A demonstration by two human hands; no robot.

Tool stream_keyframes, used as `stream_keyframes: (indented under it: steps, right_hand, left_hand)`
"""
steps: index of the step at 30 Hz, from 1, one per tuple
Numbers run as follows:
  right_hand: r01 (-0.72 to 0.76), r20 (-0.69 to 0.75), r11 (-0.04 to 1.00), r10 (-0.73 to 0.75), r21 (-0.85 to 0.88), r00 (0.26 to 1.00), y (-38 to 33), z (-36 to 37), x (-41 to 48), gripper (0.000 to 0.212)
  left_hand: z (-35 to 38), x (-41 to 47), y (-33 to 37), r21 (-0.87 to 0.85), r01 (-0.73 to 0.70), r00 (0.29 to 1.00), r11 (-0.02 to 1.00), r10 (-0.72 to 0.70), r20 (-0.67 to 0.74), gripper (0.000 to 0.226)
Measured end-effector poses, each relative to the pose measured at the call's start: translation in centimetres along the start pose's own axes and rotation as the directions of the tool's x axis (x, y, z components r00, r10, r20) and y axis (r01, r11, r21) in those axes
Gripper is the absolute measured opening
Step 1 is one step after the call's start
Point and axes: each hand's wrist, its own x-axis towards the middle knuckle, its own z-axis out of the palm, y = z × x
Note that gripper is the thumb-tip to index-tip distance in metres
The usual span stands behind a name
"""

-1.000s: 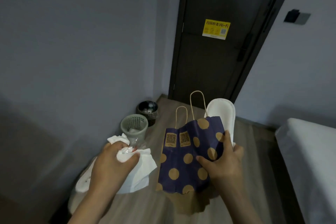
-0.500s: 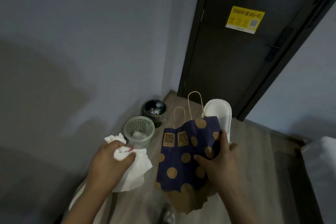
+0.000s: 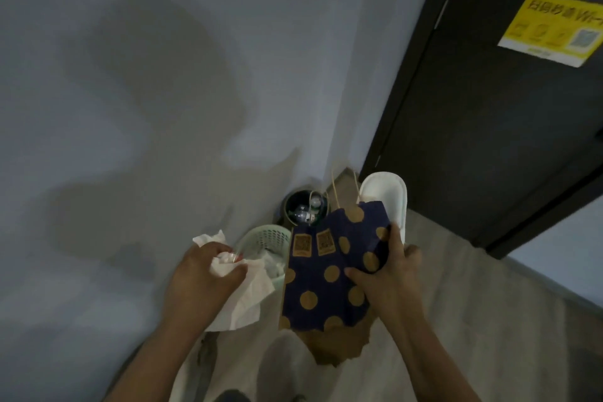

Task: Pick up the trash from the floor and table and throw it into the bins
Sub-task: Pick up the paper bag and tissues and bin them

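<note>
Indoors, a person stands over two bins in the corner of a wood-look floor [image 3: 473,287], both hands full of trash. The left hand [image 3: 202,274] has its fingers [image 3: 233,271] curled tight around a wad of white tissues [image 3: 244,300], held up just beside the rim of the mint-green basket bin [image 3: 261,237], with loose sheets hanging below the fist. The right hand [image 3: 388,274] pinches a navy paper bag [image 3: 323,287] with tan polka dots, thumb on its upper right edge and the other fingers [image 3: 357,272] pressed on its front. The bag hangs flat and upright, with two brown QR labels near its top, twine handles pointing up and a torn brown lower edge. A white slipper [image 3: 388,196] rises from behind the bag at the same hand; whether the hand grips it cannot be told. Beyond the basket, a dark round bin [image 3: 305,209] holding bottles and scraps sits where the grey wall [image 3: 163,75] meets the dark door [image 3: 489,124], which carries a yellow Wi-Fi sticker [image 3: 551,28].
</note>
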Motion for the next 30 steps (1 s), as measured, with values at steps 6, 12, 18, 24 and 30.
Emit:
stream_keyframes:
  steps: [6,12,18,24,30]
  right_hand:
    - [0.004,0.098,0.995,0.005,-0.096,0.995,-0.4,3.7,7.4,0.111]
    - [-0.073,0.197,0.985,0.104,-0.157,0.975,-1.2,7.9,14.4,0.114]
    - [-0.106,0.268,0.977,0.154,-0.186,0.951,-1.7,12.9,20.4,0.113]
    - [-0.100,0.409,0.961,0.203,-0.259,0.890,0.5,19.1,25.2,0.114]
    - [-0.124,0.593,0.931,0.317,-0.343,0.740,5.4,27.4,30.4,0.114]
  left_hand:
    - [2.6,6.5,-1.3,0.038,0.085,0.996,0.996,-0.086,0.034,0.020]
    - [5.7,14.6,-3.1,0.035,0.131,0.981,0.991,-0.134,0.140,0.017]
    - [9.0,21.8,-5.4,0.139,0.152,0.957,0.979,-0.181,0.227,0.026]
    - [13.1,26.3,-7.9,0.189,0.233,0.922,0.954,-0.279,0.270,0.024]
    - [19.9,28.2,-12.9,0.242,0.335,0.890,0.911,-0.390,0.237,0.034]
